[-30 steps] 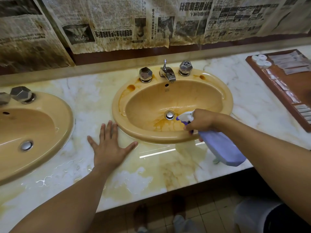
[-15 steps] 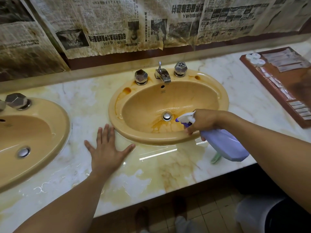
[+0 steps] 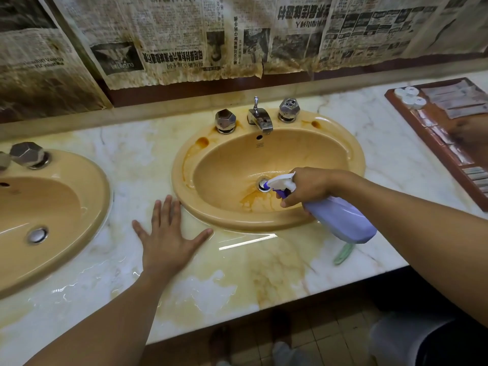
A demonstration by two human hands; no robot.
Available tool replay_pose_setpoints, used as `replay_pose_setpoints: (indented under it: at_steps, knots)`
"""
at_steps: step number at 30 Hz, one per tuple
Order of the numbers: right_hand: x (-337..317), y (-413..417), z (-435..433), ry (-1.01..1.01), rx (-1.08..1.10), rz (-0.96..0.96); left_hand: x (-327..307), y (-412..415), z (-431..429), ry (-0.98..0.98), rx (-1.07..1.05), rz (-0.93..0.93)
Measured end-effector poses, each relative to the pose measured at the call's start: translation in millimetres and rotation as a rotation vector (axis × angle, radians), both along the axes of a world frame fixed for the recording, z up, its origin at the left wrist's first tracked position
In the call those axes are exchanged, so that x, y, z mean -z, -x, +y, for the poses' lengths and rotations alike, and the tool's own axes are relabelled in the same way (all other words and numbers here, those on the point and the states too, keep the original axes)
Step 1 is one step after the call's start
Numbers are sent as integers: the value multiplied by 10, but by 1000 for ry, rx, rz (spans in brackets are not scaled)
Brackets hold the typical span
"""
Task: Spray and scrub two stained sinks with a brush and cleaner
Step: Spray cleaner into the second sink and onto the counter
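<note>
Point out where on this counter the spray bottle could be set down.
Bare marble lies between the right sink and the tray, between that sink and the left sink behind the left hand, and along the front edge from that hand to the green object. Crowded: the tray, full of sachets, and the corner under the spray bottle held by the right hand.

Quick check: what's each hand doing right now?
Left hand: open, flat on the counter.
Right hand: grips the spray bottle.
</note>
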State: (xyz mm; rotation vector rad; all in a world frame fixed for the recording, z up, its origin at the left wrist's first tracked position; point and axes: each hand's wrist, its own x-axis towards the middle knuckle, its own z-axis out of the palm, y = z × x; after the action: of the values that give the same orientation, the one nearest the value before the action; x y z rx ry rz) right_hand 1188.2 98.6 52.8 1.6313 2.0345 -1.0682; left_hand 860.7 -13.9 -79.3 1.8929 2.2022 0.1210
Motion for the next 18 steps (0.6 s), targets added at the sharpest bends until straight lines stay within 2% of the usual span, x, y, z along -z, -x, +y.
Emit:
replay_pose_setpoints:
  at_steps: [3, 7, 13, 18]
  knots:
    - [-43, -14, 62, 20, -47, 3, -3, -2, 1, -2, -3, -8]
    - [-53, 34, 106, -77, -206, -194, -5, -4, 4, -9, -9, -9]
    - [72, 76, 122, -131, -378, -335, 2, -5, 7, -15, -9, -11]
    - [151, 63, 108, -140, -361, -333, 18, 1, 16, -27, -12, -3]
